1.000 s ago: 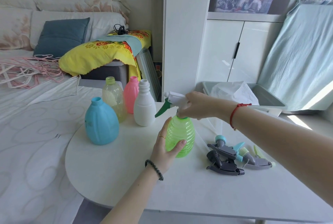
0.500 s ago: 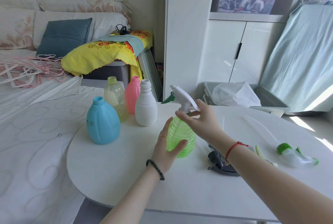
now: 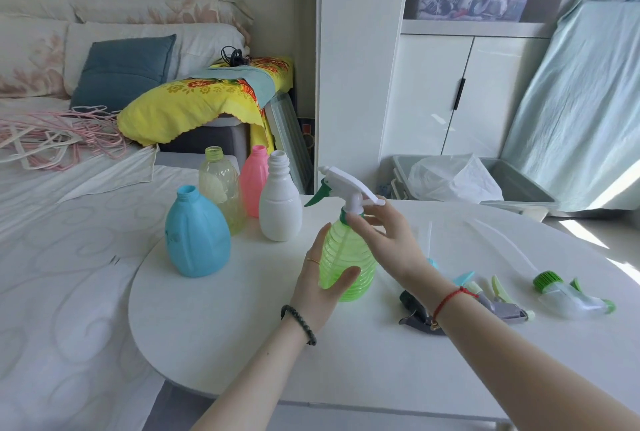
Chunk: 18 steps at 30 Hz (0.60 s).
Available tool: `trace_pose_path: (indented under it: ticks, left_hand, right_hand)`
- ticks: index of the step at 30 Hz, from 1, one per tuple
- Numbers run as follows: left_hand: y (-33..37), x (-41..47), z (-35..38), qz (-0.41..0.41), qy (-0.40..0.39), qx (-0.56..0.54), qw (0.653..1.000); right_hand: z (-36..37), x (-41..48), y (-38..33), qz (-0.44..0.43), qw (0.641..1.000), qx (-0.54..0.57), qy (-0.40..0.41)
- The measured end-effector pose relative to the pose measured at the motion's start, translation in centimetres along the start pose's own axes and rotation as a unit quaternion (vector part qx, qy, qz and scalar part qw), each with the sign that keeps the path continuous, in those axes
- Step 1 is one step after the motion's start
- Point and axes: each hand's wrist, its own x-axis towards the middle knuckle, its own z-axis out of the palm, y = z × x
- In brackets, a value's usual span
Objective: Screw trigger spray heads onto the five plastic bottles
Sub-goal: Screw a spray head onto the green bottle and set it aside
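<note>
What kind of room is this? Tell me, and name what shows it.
Most likely a bedroom at home: a bed with pillows sits beside the white table, and a white cupboard stands behind.

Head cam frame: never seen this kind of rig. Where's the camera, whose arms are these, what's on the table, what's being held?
There is no machine here. The one camera is worn on a person's head and looks forward and down, so the two bare arms reaching in from the bottom are the wearer's own.

The left hand wraps the ribbed green bottle to steady it on the round white table. The right hand has its fingertips at the green collar of the white trigger spray head that sits on that bottle's neck.

Behind stand four open-necked bottles: blue bottle, clear yellowish bottle, pink bottle and white bottle. To the right lie loose spray heads, partly hidden by the right forearm, so I cannot count them.
</note>
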Motion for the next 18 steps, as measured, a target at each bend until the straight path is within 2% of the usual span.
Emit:
trace_pose_path:
  ticks: [2,7,13,18]
  left_hand:
    - [-0.1,0.0,0.1,0.0,-0.002,-0.006,1.0]
    - [-0.1,-0.1,0.0,-0.002,-0.004,-0.007,1.0]
    - [0.0,0.0,0.0,-0.007,-0.003,-0.018,1.0]
    - [0.2,-0.1,0.1,-0.013,-0.004,-0.017,1.0]
  right_hand:
    - [-0.5,0.1,0.3,-0.012,0.999,-0.012,-0.031]
    - [0.1,0.4,0.6,-0.013,1.0,0.002,0.02]
    - [-1.3,0.6,0.8,-0.006,0.997,0.014,-0.073]
    - [-0.6,0.8,1.2,0.0,0.999,0.023,-0.03]
